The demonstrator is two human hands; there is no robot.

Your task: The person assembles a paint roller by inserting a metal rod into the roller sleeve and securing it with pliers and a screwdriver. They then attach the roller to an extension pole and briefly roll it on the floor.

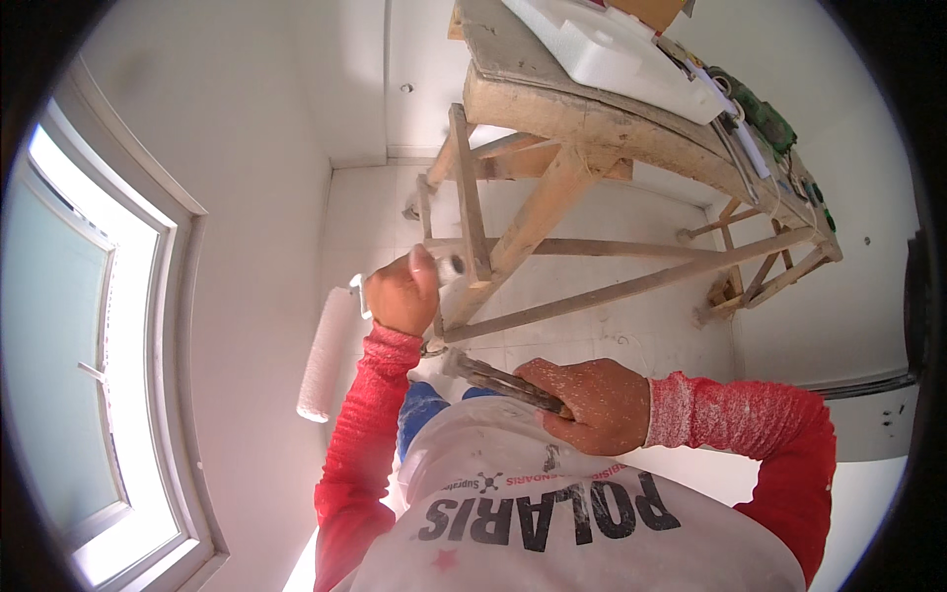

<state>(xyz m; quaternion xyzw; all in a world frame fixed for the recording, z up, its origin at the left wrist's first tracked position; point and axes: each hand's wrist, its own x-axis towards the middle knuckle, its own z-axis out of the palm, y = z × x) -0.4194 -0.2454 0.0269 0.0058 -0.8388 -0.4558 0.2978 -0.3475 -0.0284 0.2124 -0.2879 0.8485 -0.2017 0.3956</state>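
Two of my bare hands are in view, each wrapped around something. My left hand (402, 296) is closed on the handle of a paint roller (324, 365), thumb uppermost, with the handle's dark end poking out on the right side of my fist. The roller's white sleeve slants down to the left of that hand, in front of the pale wall (252, 197); whether it touches the wall I cannot tell. My right hand (597, 403), lower and farther right, has its fingers curled around one end of a slim tool (508, 383), whose whitish, clumped tip points left, above my blue trousers (419, 409); its exact kind is unclear to me. White specks cover that hand and the cuff of its red sleeve (735, 416). Just beyond the roller handle rise the legs of a wooden workbench (533, 111), and the gap between handle and wood is hard to judge. On the bench lie a white foam block (607, 59) and, toward its right, a green power tool (760, 116). Off to my left, well apart from both hands, is a bright window (64, 326) with frosted glass.
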